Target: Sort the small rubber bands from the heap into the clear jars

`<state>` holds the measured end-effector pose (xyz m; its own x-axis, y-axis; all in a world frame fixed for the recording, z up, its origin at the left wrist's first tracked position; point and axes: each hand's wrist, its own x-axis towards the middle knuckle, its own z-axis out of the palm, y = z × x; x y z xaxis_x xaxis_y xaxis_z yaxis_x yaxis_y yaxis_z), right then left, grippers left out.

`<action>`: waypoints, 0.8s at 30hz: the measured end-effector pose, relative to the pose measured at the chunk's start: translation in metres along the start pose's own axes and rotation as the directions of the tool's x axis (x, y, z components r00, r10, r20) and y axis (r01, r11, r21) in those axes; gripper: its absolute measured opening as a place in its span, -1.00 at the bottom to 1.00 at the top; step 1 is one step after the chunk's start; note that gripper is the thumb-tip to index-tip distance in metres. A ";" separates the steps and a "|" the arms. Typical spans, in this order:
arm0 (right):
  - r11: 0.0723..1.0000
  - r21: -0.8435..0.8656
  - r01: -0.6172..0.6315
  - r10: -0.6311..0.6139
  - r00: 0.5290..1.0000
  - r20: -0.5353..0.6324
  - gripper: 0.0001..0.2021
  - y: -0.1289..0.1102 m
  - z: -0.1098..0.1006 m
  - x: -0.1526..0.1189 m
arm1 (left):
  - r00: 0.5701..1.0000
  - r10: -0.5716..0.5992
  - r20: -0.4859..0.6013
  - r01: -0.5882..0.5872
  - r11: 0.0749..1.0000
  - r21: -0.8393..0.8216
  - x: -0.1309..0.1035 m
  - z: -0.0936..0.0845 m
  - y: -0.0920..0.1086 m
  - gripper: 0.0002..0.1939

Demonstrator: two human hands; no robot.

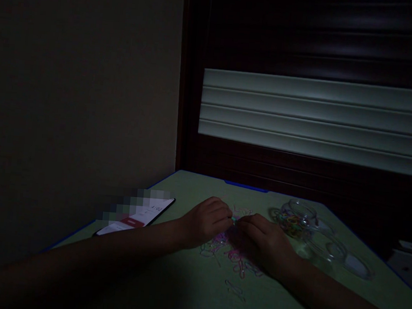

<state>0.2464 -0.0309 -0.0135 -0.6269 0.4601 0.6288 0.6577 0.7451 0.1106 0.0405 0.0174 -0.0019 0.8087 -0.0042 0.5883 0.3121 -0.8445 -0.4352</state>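
Note:
Above a scattered pile of thin colourful loops (242,262) on the pale green table, my left hand (209,221) and my right hand (265,240) almost meet at the fingertips. Both hands are closed in a pinch on a small green-blue piece (234,220), which stretches between them; its shape is too small and dark to make out. Pink and purple loops lie beneath and between the hands. One pale loop (234,286) lies nearer the front, apart from the pile.
A clear jar (295,218) with colourful loops inside stands right of my right hand. Another clear round container (327,247) is beside it, with a lid-like disc (357,266). A lit tablet or phone (132,221) lies at the left table edge, near my left forearm.

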 end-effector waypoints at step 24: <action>0.990 -0.088 -0.114 0.115 0.993 0.002 -0.83 0.003 0.000 0.002 | 0.985 -0.165 0.048 0.169 0.981 -0.099 0.002 0.000 0.001 -0.84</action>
<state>0.2469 -0.0279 -0.0121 -0.5479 0.5435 0.6360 0.7593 0.6421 0.1054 0.0421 0.0167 -0.0007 0.7690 0.1611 0.6186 0.3937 -0.8818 -0.2598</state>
